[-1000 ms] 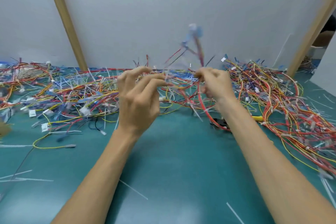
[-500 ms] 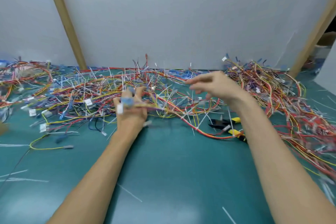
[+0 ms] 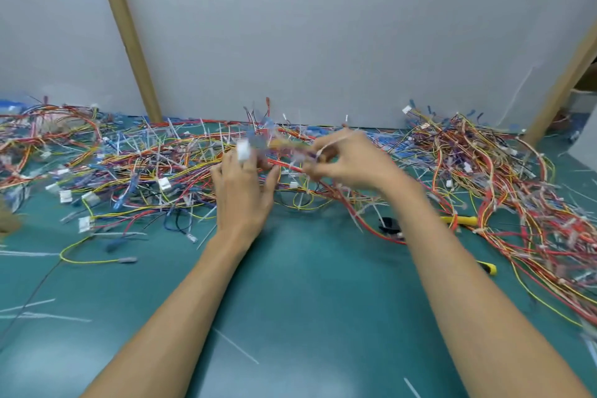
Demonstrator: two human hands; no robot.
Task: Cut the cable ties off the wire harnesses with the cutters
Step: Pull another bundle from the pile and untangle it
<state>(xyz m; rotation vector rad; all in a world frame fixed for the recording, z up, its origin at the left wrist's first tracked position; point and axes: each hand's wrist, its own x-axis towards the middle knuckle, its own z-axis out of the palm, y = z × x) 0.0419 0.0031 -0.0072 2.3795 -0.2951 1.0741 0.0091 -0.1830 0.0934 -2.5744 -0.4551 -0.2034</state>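
Note:
Both hands meet over the tangled wires at the middle of the green mat. My left hand point(image 3: 243, 191) holds one end of a wire harness point(image 3: 277, 152) with a white connector above its fingers. My right hand point(image 3: 350, 160) pinches the same harness a little to the right; motion blur hides the fingertips. The cutters point(image 3: 392, 225), black jaws and yellow handles, lie on the mat to the right, partly hidden behind my right forearm and under red wires. Neither hand touches them.
Piles of red, yellow and blue wire harnesses point(image 3: 517, 178) spread along the back and right of the green mat point(image 3: 307, 300). More wires and white connectors point(image 3: 84, 171) lie at the left. Cut tie scraps point(image 3: 235, 346) dot the mat. A grey wall with wooden posts point(image 3: 129, 39) stands behind.
My left hand moved up from the mat's wires and my right hand came left to meet it. Both now hold one harness between them, lower than a second ago.

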